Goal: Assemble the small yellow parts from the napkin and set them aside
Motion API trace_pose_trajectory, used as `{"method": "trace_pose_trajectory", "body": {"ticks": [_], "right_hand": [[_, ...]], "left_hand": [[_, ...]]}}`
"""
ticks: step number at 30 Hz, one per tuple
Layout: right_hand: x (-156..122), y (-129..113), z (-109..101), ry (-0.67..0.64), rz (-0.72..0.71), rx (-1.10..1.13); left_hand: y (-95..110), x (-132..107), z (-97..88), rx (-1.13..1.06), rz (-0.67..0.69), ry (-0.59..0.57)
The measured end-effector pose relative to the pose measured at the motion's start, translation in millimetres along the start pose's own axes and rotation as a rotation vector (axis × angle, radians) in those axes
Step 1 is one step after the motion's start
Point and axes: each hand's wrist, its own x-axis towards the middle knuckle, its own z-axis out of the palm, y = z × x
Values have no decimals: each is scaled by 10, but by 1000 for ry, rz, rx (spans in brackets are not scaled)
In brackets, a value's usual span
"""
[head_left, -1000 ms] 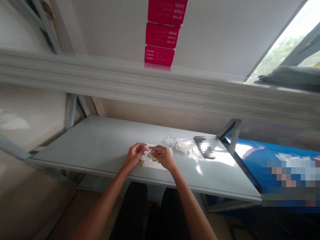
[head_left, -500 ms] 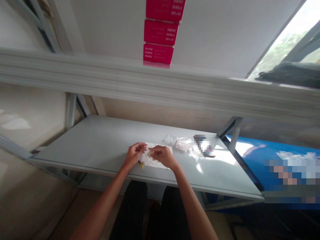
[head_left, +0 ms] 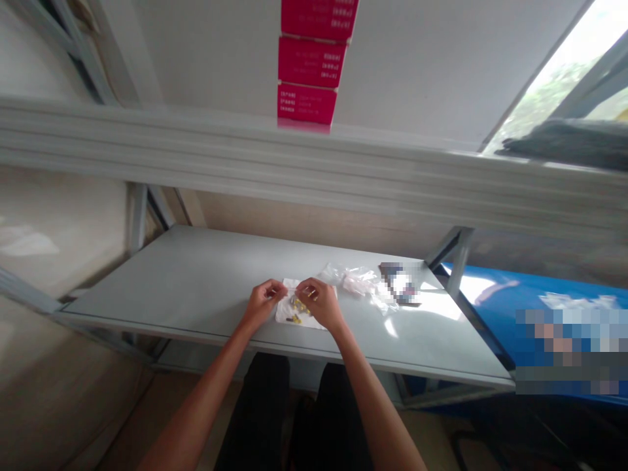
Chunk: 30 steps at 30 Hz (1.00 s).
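Reaching forward over the tabletop [head_left: 196, 281], both forearms slant inward from the lower corners, wrists above the front half. Left hand [head_left: 265, 302]: back up, fingers bent, tips pointing right. Right hand [head_left: 318, 302]: arched, fingers curled down toward the left one. Fingertips face each other, close together. Can't tell if either is pinching something; too small and soft at the tips.

Small yellow parts [head_left: 297, 320] lie on a white sheet [head_left: 314, 322]: some under the right hand, others nearer the sheet's front edge with a dark bit beside them. Sheet lies below both hands, close to the tabletop's front edge.

Surface: grey, smooth, shaded on the left, hard sun patches at the right end. Crumpled clear plastic bags [head_left: 360, 282] just right of the sheet; past those, a dark-edged item [head_left: 409, 302], mostly pixelated.

Room: pale shelf [head_left: 220, 157] spans overhead, with a row of red boxes [head_left: 307, 103] on it, white print. Grey metal frame at both ends. Blue surface [head_left: 483, 294] off to the right, pale plastic on it, part pixelated. Bright window [head_left: 554, 85] upper right. Dark trouser legs [head_left: 267, 412] below the tabletop.
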Motion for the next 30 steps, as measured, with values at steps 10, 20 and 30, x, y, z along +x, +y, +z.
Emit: {"method": "trace_pose_trajectory", "body": {"ticks": [10,20,30], "right_hand": [[32,162,185,-25,35,20],[-47,239,306,39,51,170],[-106,167,287,52,-20,102]], "left_hand": [[-51,7,-23,43,7,8],[-27,-8,4,89,7,-11],[-45,-8,-13,129,15,-52]]}}
